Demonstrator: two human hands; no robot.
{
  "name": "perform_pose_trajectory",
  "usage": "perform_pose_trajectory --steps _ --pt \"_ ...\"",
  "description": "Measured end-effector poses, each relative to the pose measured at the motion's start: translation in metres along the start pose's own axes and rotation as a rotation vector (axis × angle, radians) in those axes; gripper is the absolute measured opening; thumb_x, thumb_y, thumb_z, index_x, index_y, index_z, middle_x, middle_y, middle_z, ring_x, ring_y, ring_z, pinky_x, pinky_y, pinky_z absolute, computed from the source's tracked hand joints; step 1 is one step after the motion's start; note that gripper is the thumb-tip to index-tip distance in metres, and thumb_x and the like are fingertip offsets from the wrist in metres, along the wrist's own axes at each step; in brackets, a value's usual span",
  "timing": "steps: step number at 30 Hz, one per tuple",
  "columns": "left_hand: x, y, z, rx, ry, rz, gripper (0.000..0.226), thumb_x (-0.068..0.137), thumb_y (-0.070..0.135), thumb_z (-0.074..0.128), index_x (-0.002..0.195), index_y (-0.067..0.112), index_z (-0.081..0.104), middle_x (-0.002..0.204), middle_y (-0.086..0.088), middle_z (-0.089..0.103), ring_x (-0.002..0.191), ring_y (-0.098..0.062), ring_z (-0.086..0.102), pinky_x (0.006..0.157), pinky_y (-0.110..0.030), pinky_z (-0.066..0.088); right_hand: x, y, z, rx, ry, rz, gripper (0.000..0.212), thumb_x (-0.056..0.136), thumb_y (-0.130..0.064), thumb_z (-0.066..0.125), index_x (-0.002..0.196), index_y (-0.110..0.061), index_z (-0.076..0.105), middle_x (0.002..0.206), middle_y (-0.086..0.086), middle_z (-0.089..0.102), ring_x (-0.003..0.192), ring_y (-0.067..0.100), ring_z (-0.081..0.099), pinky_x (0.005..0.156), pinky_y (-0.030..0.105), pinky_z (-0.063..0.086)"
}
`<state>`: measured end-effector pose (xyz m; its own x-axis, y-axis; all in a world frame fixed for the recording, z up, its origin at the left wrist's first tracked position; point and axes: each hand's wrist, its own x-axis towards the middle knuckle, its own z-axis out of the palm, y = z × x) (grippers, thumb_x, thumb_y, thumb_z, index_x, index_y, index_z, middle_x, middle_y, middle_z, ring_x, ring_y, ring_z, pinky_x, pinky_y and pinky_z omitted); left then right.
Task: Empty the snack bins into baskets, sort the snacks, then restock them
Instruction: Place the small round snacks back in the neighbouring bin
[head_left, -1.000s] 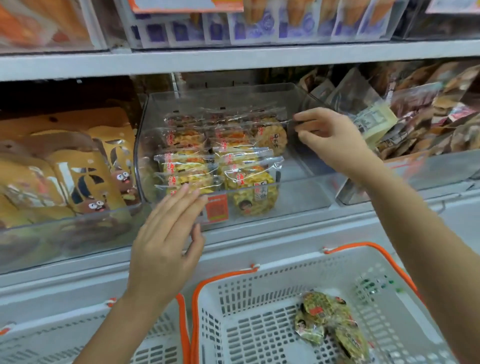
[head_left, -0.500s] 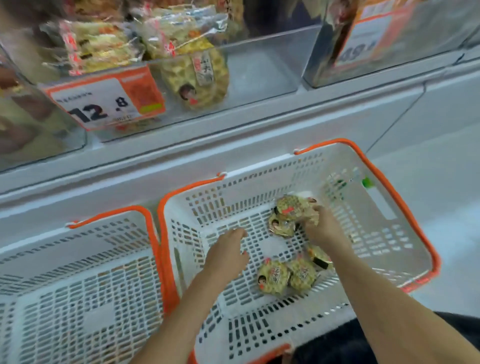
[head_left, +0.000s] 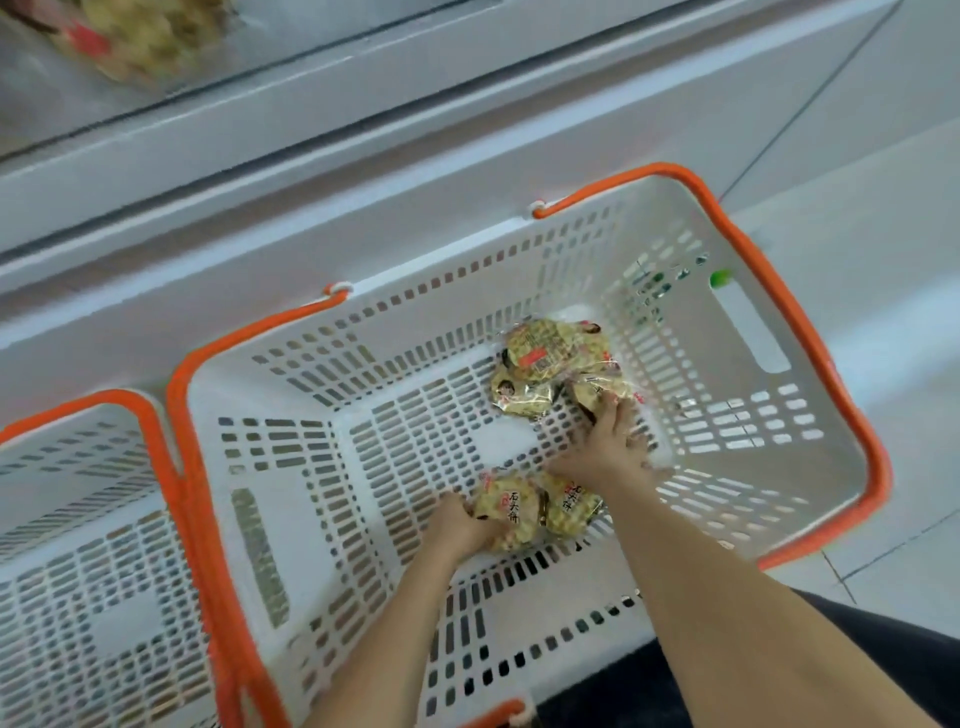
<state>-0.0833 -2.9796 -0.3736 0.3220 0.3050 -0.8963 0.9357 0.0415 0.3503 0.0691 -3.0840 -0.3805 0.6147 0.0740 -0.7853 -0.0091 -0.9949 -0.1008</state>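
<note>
Both hands moved: left hand (head_left: 464, 525) holds near snack packs (head_left: 511, 512) (white basket (head_left: 748, 332)), right hand (head_left: 610, 441) spread.

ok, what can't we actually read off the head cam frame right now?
- Bin on the shelf: cut off by the top edge and motion-blurred; contents unreadable.
- Left basket: cut off by the left and bottom edges.
- Packet count in the right basket: far packets overlap; the right hand covers part of them.
- Near packet: left hand grips it, hiding one edge.
</note>
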Motion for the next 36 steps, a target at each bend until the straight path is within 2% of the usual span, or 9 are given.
perform_pose_trajectory --steps 4,7,10,13,21,26,28,33,36 --pt "-0.003 -0.002 -0.005 -0.084 -0.06 -0.03 0.012 0.08 0.027 0.073 0.081 0.022 0.062 0.063 0.005 0.048 0.054 -0.006 0.043 0.042 -0.014 0.031 -0.006 0.0 0.0 0.094 0.041 0.005 0.1 0.085 -0.019 0.061 0.148 -0.032 -0.016 0.156 -0.009 -0.024 0.144 0.04 0.003 0.107 0.068 0.021" --pt "-0.007 -0.007 -0.011 -0.142 -0.104 -0.02 0.017 0.08 0.024 0.073 0.074 0.017 0.058 0.071 0.001 0.056 0.06 -0.01 0.051 0.051 -0.019 0.041 -0.017 0.005 0.0 0.327 0.189 -0.065 0.073 0.084 -0.021 0.054 0.147 -0.026 0.017 0.158 -0.002 0.013 0.131 0.035 0.037 0.099 0.06 0.04" --pt "-0.021 -0.009 -0.027 -0.384 -0.098 -0.03 0.025 0.084 0.012 0.068 0.105 0.008 0.056 0.098 -0.007 0.067 0.084 -0.019 0.067 0.068 -0.029 0.057 -0.039 0.0 -0.012 0.78 0.32 -0.057 0.046 0.08 -0.03 0.053 0.124 -0.015 0.051 0.1 0.005 0.061 0.081 0.021 0.058 0.073 0.037 0.054" --pt "-0.042 -0.013 -0.054 -0.636 -0.081 -0.031 0.025 0.088 0.003 0.061 0.11 0.009 0.049 0.102 -0.013 0.066 0.084 -0.023 0.069 0.061 -0.027 0.058 -0.056 -0.002 -0.031 1.102 0.198 -0.027 0.015 0.084 -0.013 0.057 0.098 -0.01 0.058 0.067 0.003 0.049 0.054 0.014 0.04 0.047 0.023 0.039" --pt "-0.127 -0.011 -0.122 -0.917 -0.004 0.297 0.031 0.092 0.001 0.054 0.122 0.003 0.052 0.112 -0.018 0.065 0.096 -0.031 0.066 0.065 -0.032 0.06 -0.145 -0.038 -0.059 1.346 -0.302 -0.243 0.025 0.089 -0.023 0.059 0.108 -0.007 0.062 0.092 0.011 0.067 0.078 0.024 0.064 0.057 0.03 0.052" --pt "-0.202 -0.023 -0.144 -1.017 0.019 0.553 0.012 0.093 0.007 0.054 0.1 0.017 0.058 0.083 0.004 0.074 0.077 -0.018 0.07 0.086 -0.047 0.052 -0.208 -0.066 -0.057 1.264 -0.276 -0.452 0.036 0.087 -0.026 0.064 0.116 -0.004 0.061 0.092 0.011 0.07 0.073 0.023 0.068 0.054 0.026 0.052" --pt "-0.217 -0.037 -0.148 -1.031 0.024 0.609 0.02 0.092 0.01 0.056 0.112 0.014 0.059 0.101 -0.004 0.073 0.088 -0.023 0.07 0.093 -0.051 0.049 -0.231 -0.073 -0.055 1.246 -0.276 -0.531 0.038 0.088 -0.026 0.063 0.12 -0.007 0.058 0.101 0.01 0.071 0.08 0.022 0.07 0.055 0.026 0.052" --pt "-0.242 -0.042 -0.151 -1.027 0.055 0.659 0.035 0.091 0.014 0.059 0.126 0.013 0.055 0.115 -0.009 0.068 0.097 -0.03 0.068 0.081 -0.042 0.057 -0.281 -0.087 -0.045 1.113 -0.161 -0.716 0.065 0.077 -0.049 0.071 0.13 -0.016 0.052 0.125 0.006 0.062 0.112 0.023 0.061 0.098 0.044 0.048" --pt "-0.255 -0.034 -0.148 -0.985 0.046 0.709 0.017 0.094 0.014 0.053 0.109 0.016 0.062 0.094 -0.006 0.069 0.075 -0.022 0.069 0.063 -0.03 0.057 -0.304 -0.089 -0.036 0.972 -0.029 -0.844 0.057 0.076 -0.059 0.065 0.109 -0.013 0.058 0.116 0.019 0.059 0.11 0.037 0.056 0.1 0.05 0.044"
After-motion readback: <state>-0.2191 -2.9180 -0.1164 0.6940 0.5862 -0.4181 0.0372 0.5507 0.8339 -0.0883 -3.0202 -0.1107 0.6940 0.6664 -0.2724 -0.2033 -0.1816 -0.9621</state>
